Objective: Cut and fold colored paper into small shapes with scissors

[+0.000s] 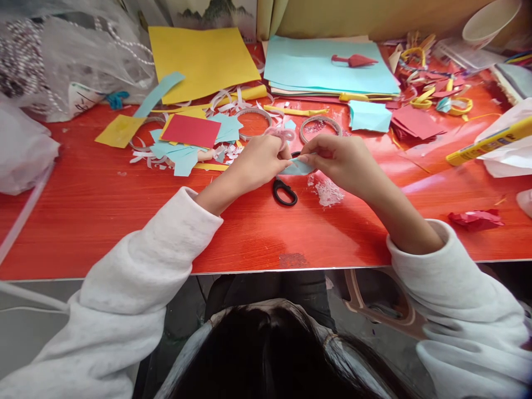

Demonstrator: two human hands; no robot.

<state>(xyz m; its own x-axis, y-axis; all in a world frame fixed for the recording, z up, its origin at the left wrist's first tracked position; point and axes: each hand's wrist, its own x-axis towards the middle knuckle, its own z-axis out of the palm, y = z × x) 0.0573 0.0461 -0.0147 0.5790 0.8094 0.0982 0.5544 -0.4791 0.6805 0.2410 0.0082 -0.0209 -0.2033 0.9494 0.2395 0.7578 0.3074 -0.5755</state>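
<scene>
A small piece of light blue paper is pinched between my two hands, above the red table. My left hand grips its left end with thumb and finger pressed together. At the right end, the fingertips of my right hand are closed on the same paper. Just below the paper lies a black scissors handle; the rest of the scissors is mostly hidden. A pink looped thing shows behind my left knuckles; whether that hand touches it I cannot tell. White-pink shreds lie below my right hand.
Two tape rolls lie beyond my hands. Paper scraps and a red card spread to the left. Yellow sheets and a blue stack lie at the back. A yellow glue-like tube and crumpled red paper are right.
</scene>
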